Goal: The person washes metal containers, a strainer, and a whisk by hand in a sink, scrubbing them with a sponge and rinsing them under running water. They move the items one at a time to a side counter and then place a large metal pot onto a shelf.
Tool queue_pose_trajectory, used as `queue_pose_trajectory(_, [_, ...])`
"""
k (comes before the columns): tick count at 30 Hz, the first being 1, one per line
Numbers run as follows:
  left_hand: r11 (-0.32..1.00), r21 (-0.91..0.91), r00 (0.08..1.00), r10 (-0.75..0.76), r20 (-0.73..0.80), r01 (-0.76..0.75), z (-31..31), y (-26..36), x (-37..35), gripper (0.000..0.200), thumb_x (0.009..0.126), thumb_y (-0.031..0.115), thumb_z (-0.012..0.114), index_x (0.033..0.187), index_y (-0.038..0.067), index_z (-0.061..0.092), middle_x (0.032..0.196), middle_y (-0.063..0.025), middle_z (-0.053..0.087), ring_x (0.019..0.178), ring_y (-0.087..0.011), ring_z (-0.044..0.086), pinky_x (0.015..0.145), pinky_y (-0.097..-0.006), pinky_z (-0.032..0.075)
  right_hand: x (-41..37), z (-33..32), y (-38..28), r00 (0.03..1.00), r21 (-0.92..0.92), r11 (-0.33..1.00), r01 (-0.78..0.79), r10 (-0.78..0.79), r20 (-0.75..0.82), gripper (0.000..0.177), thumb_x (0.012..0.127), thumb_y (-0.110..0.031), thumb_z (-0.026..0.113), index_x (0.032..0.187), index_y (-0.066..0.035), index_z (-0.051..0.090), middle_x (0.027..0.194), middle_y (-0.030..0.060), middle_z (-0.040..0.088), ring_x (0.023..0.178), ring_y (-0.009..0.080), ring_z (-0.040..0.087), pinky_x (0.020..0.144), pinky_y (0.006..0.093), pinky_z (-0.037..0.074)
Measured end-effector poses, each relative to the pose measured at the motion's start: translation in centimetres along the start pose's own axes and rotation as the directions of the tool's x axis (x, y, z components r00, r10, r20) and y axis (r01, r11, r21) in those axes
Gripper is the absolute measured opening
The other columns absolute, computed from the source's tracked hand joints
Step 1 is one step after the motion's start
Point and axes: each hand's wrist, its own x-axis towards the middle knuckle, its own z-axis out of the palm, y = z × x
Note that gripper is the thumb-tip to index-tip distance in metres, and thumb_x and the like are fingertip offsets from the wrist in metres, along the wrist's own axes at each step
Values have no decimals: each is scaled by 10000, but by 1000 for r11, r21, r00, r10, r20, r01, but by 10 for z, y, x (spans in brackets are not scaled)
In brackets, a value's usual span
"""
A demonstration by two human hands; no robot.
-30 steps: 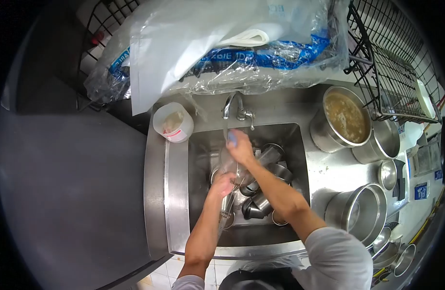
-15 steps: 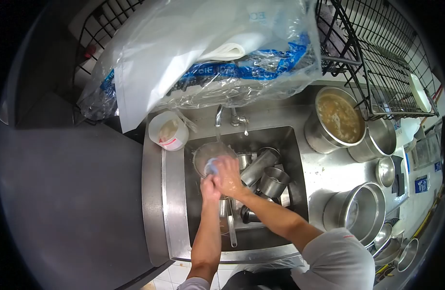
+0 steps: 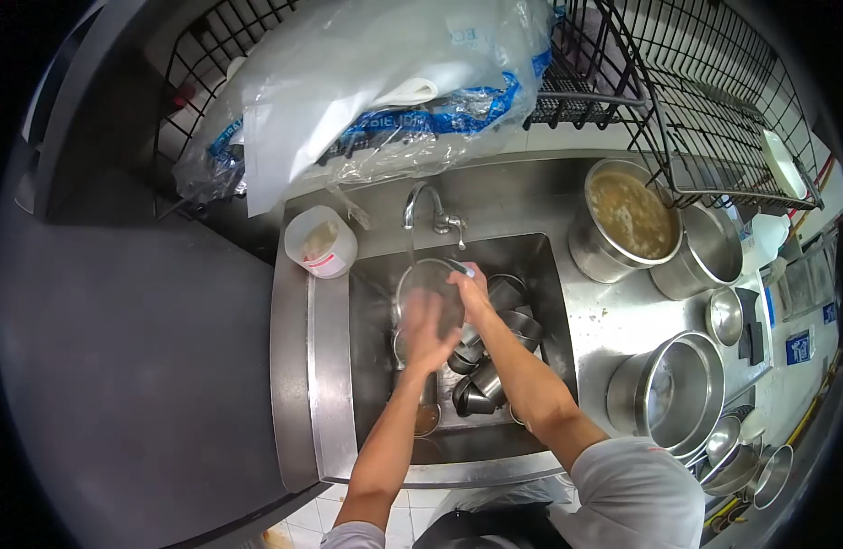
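Observation:
Under the faucet [image 3: 423, 197], a round metal-rimmed vessel with a handle [image 3: 432, 274] is tilted over the sink [image 3: 371, 366]. Whether it is a pan or a sieve I cannot make out. My right hand [image 3: 472, 293] grips it at its upper right, with a bit of handle showing above the fingers. My left hand [image 3: 426, 329] lies against the vessel's near inner side, thumb spread away and fingers blurred by motion. A thin stream of water falls onto the vessel. Several metal pots [image 3: 519, 329] lie jumbled on the sink bottom beneath my hands.
A white tub [image 3: 328, 263] stands at the sink's back left corner. On the right counter are a pot of brown liquid [image 3: 634, 215], a large pot [image 3: 669, 403] and a small bowl [image 3: 724, 317]. A wire rack [image 3: 714, 91] and a plastic bag [image 3: 376, 91] overhang the back.
My right hand has moved from scrubbing with a pale cloth-like thing to the vessel's upper right edge. My left hand has moved up to its inner side. The vessel has shifted right and tilted.

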Motion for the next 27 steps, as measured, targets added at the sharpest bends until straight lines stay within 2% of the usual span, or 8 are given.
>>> queue_pose_trajectory(2, [957,-181,843,-287,-454,228,5,-28,-9,916,724,236,799,1482,56,318,1538,-268,254,1443,-412,202,1151,-546,212,-4,-3,3,997,130,989,-65,58,55,280,797,-143,687,1041,-68,572,931,61,590,867,186,590,684,353,534])
queue_pose_trajectory(4, [791,-450,647,-603,-467,414,30,-55,-1,827,774,217,793,1464,103,353,1439,-248,405,1281,-369,462,1003,-544,412,-13,-1,2,981,225,961,-159,128,145,285,807,-160,703,1044,-75,571,920,45,594,819,178,602,642,350,547])
queue_pose_trajectory(7, [81,-755,690,-479,543,650,13,-83,-8,646,860,142,719,1422,165,400,1280,-154,559,952,-272,646,698,-394,533,-18,-4,-2,959,370,886,-280,274,70,277,873,-244,710,1053,-90,566,905,61,616,784,180,621,585,382,566])
queue_pose_trajectory(10, [-156,-833,787,-275,553,531,16,-76,-12,348,915,60,645,1182,207,476,986,-41,620,580,-130,542,452,-304,416,-9,1,-2,991,181,983,32,-7,-137,374,888,-284,699,1193,-112,569,971,89,608,866,226,615,734,401,547])
queue_pose_trajectory(16, [121,-831,690,-628,360,543,18,-65,-5,185,970,39,507,1120,146,493,879,-36,609,584,-95,534,404,-239,365,-41,6,-39,610,-695,323,642,-765,208,647,720,-30,685,1342,-107,522,1174,179,478,1085,353,487,949,470,411])
queue_pose_trajectory(21, [315,-855,846,-479,232,413,28,-70,10,260,954,3,461,1185,92,542,990,-85,653,712,-171,638,522,-308,534,-48,42,10,653,-692,203,692,-584,482,641,641,39,626,1268,-64,545,1186,180,504,1094,405,477,950,497,407])
queue_pose_trajectory(26, [-10,-987,731,-671,125,160,13,-86,1,297,949,-46,435,1196,77,547,1097,-121,644,946,-238,663,787,-377,571,-89,38,39,589,-518,289,805,-280,758,572,654,33,637,1215,-64,584,1178,153,535,1088,397,487,944,462,425])
queue_pose_trajectory(27, [14,-994,735,-675,71,109,21,-103,-5,289,956,-36,444,1206,77,537,1117,-126,639,938,-243,670,765,-385,589,-92,26,42,434,-441,42,897,-276,858,552,638,-5,672,1181,-79,602,1131,142,547,1068,376,495,927,446,434])
